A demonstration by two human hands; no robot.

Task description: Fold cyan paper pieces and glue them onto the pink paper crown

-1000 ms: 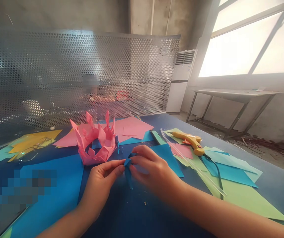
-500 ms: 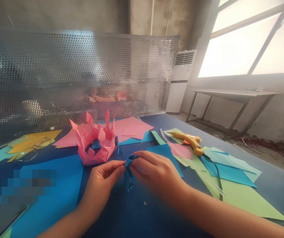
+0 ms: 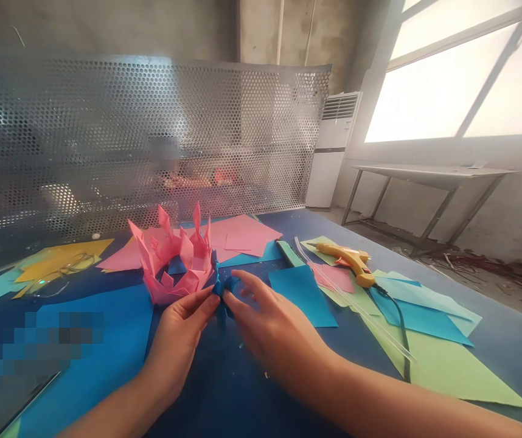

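Between my hands is a small folded piece of blue paper (image 3: 222, 285), shaped somewhat like a bow. My left hand (image 3: 177, 331) pinches its left side between thumb and fingertips. On its right side, the fingertips of my right hand (image 3: 275, 331) grip it, with the upper fingers bent and slightly apart. Just behind my left hand, a pink folded-paper crown (image 3: 179, 286) with pointed tips stands upright on the blue table (image 3: 215, 389). My fingers hide part of the blue piece.
A yellow hot glue gun (image 3: 350, 260) lies at right, its cord trailing toward me, beside clear glue sticks (image 3: 356, 301) and a green-handled cutter (image 3: 289, 252). Coloured paper sheets (image 3: 452, 365) spread around. Glasses (image 3: 53, 280) lie on the left. Behind stands a perforated metal screen (image 3: 224, 121).
Both hands have shifted slightly left with the blue paper piece, toward the crown. The right hand's upper fingers have lifted and spread, so more of the piece shows.
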